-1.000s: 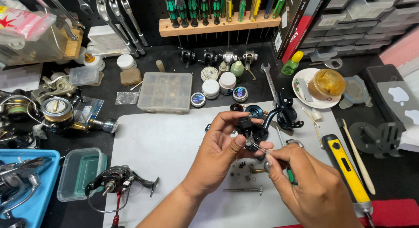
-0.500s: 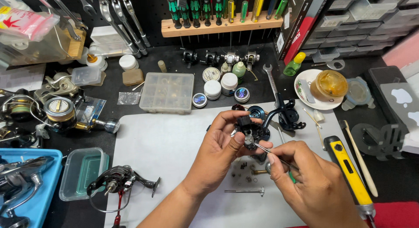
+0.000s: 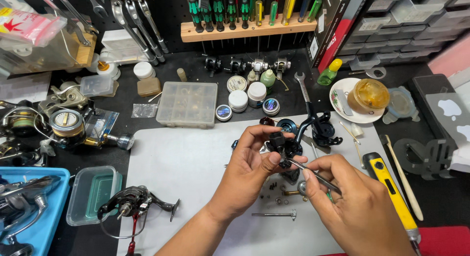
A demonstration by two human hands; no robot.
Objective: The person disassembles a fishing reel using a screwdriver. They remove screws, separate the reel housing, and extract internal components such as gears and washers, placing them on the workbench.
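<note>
Both hands sit almost where they were half a second ago, only a little lower over the mat, and the thin tool stays at the same spot on the reel part. From the head camera, the left hand is closed around a small black reel part, with the thumb on one side and the fingertips curled over the top, so the part is lifted above the grey mat near its upper middle. The right hand is pinched shut on a thin metal tool, held between thumb and forefinger, and the tip of the tool touches the lower side of the reel part. Small screws and washers lie on the mat just under the hands, and a metal shaft lies a bit below them. A yellow screwdriver rests at the right edge of the mat, beside the right hand. Another black reel lies at the lower left corner of the mat, and a clear parts box stands behind the mat on the dark bench.
</note>
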